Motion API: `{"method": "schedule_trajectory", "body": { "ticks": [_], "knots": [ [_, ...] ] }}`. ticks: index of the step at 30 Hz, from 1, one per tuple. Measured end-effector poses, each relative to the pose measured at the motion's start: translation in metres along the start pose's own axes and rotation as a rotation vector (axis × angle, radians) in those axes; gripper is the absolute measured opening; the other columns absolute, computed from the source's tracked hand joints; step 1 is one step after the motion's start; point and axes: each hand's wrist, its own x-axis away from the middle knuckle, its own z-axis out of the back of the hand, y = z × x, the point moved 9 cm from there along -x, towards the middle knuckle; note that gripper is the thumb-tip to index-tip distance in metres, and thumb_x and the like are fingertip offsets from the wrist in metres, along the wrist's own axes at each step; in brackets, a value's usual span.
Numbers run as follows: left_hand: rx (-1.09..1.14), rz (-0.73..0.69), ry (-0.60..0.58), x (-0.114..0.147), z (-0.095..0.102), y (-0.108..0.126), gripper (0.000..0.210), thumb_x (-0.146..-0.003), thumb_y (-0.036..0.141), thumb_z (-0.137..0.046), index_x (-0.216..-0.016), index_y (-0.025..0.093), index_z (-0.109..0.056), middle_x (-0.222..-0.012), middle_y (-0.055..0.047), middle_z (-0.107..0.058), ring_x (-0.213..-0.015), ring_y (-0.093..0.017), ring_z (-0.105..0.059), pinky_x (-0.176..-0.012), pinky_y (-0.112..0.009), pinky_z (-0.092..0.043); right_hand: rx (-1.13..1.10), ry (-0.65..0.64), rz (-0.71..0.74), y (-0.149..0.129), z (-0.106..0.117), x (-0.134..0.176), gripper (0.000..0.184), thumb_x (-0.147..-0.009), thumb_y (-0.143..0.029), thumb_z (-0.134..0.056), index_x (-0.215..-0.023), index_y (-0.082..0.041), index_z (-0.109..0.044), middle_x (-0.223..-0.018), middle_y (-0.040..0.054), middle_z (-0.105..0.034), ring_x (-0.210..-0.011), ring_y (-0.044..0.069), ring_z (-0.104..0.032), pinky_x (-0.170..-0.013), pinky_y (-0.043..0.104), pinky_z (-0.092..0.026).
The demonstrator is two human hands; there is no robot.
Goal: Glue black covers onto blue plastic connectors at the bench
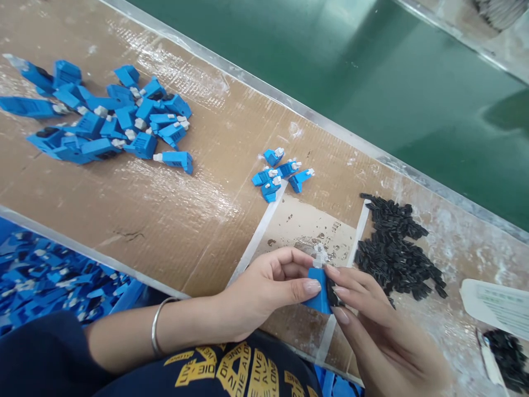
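Between my two hands, near the table's front edge, is a blue plastic toy part [317,302] with a pale grey joint sticking up from its top. My left hand [285,278] grips its left side, thumb across the blue face. On its right side my right hand [367,314] pinches a small black plastic piece [332,292] against the blue part; my fingers cover some of it, so I cannot tell whether it is fully seated. A heap of similar black pieces [397,248] lies just right of my hands. Beyond them sits a small group of blue parts [281,171] with grey joints.
A larger pile of blue parts [119,116] spreads over the cardboard-covered table [215,220] at left. Below the front edge, a blue bin [128,295] holds many more. A green belt [351,66] runs behind. At right are a white printed card [496,306] and more black pieces [506,353].
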Motion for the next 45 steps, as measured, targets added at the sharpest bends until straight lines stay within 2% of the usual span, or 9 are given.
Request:
{"method": "schedule_trajectory", "body": {
  "ticks": [9,14,20,25,33,36,39,42,45],
  "knots": [
    [-0.004,-0.03,0.009,0.005,-0.001,0.01,0.035,-0.07,0.03,-0.092,-0.086,0.014,-0.065,-0.077,0.0,-0.072,-0.068,-0.009,-0.066,-0.065,-0.018,-0.055,0.339,-0.163,0.329,-0.02,-0.025,0.017,0.051,-0.1,-0.021,-0.054,-0.149,-0.011,-0.044,-0.142,0.0165,-0.059,-0.131,0.03,-0.055,-0.098,0.048,-0.048],
    [-0.048,-0.035,0.003,0.01,0.006,0.014,0.029,-0.073,0.028,-0.091,-0.087,0.015,-0.069,-0.077,0.0,-0.073,-0.067,-0.009,-0.068,-0.065,-0.018,-0.06,0.315,-0.246,0.28,-0.021,-0.036,0.019,0.05,-0.106,-0.035,-0.043,-0.15,-0.011,-0.041,-0.147,0.0153,-0.053,-0.144,0.031,-0.04,-0.107,0.05,-0.046],
    [-0.153,-0.32,0.308,0.026,0.055,0.081,0.023,-0.078,0.024,-0.084,-0.095,0.013,-0.074,-0.089,-0.007,-0.077,-0.08,-0.017,-0.074,-0.07,-0.019,-0.064,0.546,0.039,0.151,0.008,0.026,-0.003,0.026,-0.093,-0.006,-0.061,-0.117,-0.017,-0.065,-0.111,0.0073,-0.072,-0.105,0.018,-0.067,-0.092,0.033,-0.054],
    [-0.116,-0.685,0.651,0.064,0.088,0.15,0.017,-0.088,0.01,-0.055,-0.087,0.01,-0.072,-0.104,-0.013,-0.077,-0.103,-0.022,-0.073,-0.087,-0.022,-0.064,0.886,-0.046,0.047,0.053,0.055,-0.011,0.024,-0.102,-0.028,-0.05,-0.104,-0.016,-0.07,-0.101,0.0079,-0.075,-0.093,0.021,-0.071,-0.081,0.034,-0.057],
    [-0.099,-0.774,0.528,0.061,0.08,0.154,0.03,-0.093,0.034,-0.057,-0.111,0.012,-0.066,-0.134,-0.013,-0.066,-0.122,-0.023,-0.065,-0.088,-0.022,-0.062,0.915,-0.183,0.157,0.072,0.045,-0.021,0.034,-0.103,-0.029,-0.039,-0.099,-0.014,-0.069,-0.098,0.0099,-0.073,-0.087,0.023,-0.072,-0.07,0.034,-0.059],
    [-0.392,-0.746,0.473,0.045,0.068,0.152,0.033,-0.089,0.031,-0.065,-0.12,0.019,-0.059,-0.124,-0.01,-0.07,-0.116,-0.025,-0.067,-0.096,-0.033,-0.06,0.882,-0.236,0.098,0.079,0.043,-0.028,0.032,-0.102,-0.03,-0.039,-0.098,-0.016,-0.068,-0.093,0.0081,-0.071,-0.072,0.019,-0.072,-0.054,0.029,-0.055],
    [-1.101,-0.777,0.473,0.03,0.037,0.154,0.037,-0.086,0.026,-0.07,-0.121,0.021,-0.059,-0.124,-0.011,-0.067,-0.12,-0.03,-0.063,-0.106,-0.051,-0.051,0.877,-0.245,0.076,0.077,0.042,-0.031,0.035,-0.102,-0.033,-0.037,-0.092,-0.018,-0.066,-0.089,0.0061,-0.068,-0.061,0.015,-0.068,-0.043,0.026,-0.049],
    [-1.825,-0.939,0.504,0.019,-0.001,0.15,0.033,-0.089,0.023,-0.067,-0.121,0.015,-0.061,-0.131,-0.017,-0.06,-0.127,-0.035,-0.052,-0.111,-0.06,-0.041,0.903,-0.197,0.109,0.069,0.039,-0.028,0.036,-0.104,-0.032,-0.034,-0.088,-0.018,-0.063,-0.089,0.0056,-0.068,-0.065,0.015,-0.069,-0.047,0.025,-0.05],
    [-2.139,-1.083,0.467,0.009,-0.022,0.143,0.036,-0.091,0.02,-0.064,-0.125,0.011,-0.058,-0.13,-0.021,-0.057,-0.124,-0.037,-0.051,-0.107,-0.059,-0.044,0.914,-0.161,0.165,0.062,0.035,-0.018,0.033,-0.105,-0.027,-0.035,-0.087,-0.018,-0.061,-0.091,0.0059,-0.069,-0.074,0.016,-0.07,-0.058,0.026,-0.054]
  ]
}}
